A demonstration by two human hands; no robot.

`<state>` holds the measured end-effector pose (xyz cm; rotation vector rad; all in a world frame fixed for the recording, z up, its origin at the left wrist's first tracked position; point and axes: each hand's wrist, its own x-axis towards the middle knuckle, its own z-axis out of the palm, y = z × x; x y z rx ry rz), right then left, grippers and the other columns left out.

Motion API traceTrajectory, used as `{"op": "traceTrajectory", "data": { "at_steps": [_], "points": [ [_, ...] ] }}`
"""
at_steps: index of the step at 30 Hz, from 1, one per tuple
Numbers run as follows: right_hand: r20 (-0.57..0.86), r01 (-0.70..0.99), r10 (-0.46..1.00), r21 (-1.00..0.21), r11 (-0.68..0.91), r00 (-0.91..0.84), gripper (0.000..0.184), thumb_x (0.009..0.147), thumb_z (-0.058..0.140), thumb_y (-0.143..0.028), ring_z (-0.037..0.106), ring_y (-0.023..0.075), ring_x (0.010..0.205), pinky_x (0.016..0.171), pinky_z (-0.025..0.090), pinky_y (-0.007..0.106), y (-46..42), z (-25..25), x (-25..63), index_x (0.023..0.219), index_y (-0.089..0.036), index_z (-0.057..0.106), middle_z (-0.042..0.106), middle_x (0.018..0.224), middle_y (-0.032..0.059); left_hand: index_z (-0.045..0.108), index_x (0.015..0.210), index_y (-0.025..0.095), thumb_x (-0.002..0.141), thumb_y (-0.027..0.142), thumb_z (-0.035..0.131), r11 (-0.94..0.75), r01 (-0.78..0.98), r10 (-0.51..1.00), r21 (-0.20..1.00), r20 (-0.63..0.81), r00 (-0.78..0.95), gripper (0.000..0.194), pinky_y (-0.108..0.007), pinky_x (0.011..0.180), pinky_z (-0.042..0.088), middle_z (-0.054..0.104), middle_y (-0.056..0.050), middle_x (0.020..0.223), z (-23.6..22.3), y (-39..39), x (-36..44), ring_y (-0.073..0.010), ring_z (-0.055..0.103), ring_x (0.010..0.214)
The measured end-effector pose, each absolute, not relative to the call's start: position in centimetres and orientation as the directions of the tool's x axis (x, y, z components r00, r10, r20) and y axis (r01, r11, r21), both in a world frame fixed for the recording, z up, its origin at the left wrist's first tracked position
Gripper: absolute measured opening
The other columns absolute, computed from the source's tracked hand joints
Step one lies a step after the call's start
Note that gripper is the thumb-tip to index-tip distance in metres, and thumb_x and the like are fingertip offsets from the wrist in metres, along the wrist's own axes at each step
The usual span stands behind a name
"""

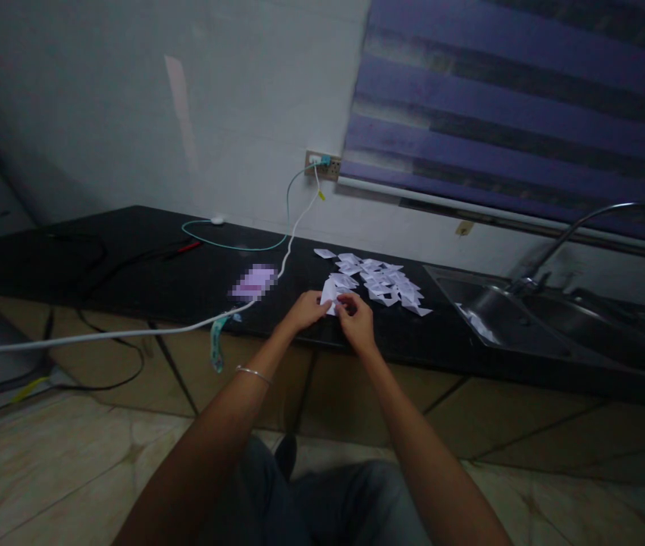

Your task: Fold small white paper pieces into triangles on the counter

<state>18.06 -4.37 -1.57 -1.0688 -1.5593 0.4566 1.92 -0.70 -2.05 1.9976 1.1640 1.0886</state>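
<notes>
Both my hands meet at the front edge of a black countertop (145, 284). My left hand (306, 309) pinches a small folded white paper piece (330, 294) from the left. My right hand (356, 317) pinches the same piece from the right, fingers curled onto it. Just beyond them lies a pile of several small folded white paper pieces (376, 279), spread toward the sink. A thin bracelet (252, 372) sits on my left wrist.
A steel sink (532, 322) with a curved tap (595, 224) is at the right. White and teal cables (277, 250) run from a wall socket (322, 163) across the counter. A blurred pink object (254, 282) lies left of my hands. Dark cables trail at the left.
</notes>
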Motion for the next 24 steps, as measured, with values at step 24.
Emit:
{"op": "traceTrajectory", "data": {
  "at_steps": [24],
  "points": [
    [0.585, 0.303, 0.811, -0.77, 0.562, -0.016, 0.046, 0.081, 0.06, -0.026, 0.061, 0.0237, 0.114, 0.099, 0.046, 0.041, -4.6, -1.6, 18.0, 0.125, -0.019, 0.051, 0.069, 0.115, 0.0112, 0.066, 0.085, 0.009, 0.087, 0.057, 0.051, -0.433, 0.228, 0.889, 0.872, 0.371, 0.268, 0.051, -0.027, 0.06, 0.045, 0.066, -0.006, 0.074, -0.8, -1.5, 1.8, -0.0174, 0.057, 0.065]
  ]
}}
